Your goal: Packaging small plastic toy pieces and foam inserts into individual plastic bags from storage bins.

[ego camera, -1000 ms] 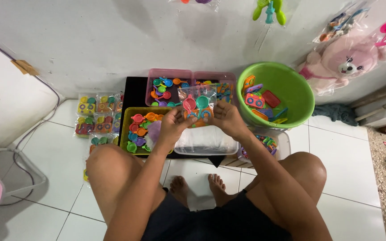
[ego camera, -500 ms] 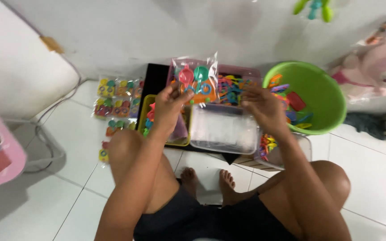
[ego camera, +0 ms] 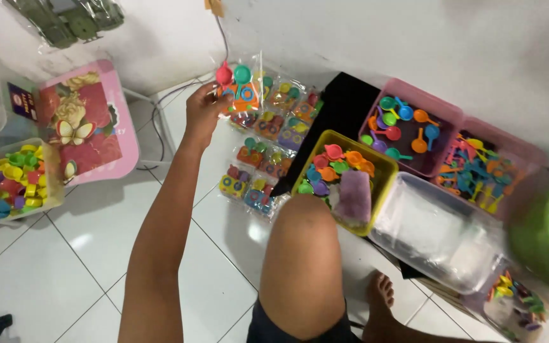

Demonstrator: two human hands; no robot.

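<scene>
One toy packet [ego camera: 239,86], left hand [ego camera: 202,114]

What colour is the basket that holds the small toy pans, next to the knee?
Yellow basket, seen best in the head view.

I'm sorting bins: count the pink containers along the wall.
2. One pink container of small scoops stands behind the yellow tub; a second pink container of small utensils touches its right side. Others may sit out of frame.
</scene>
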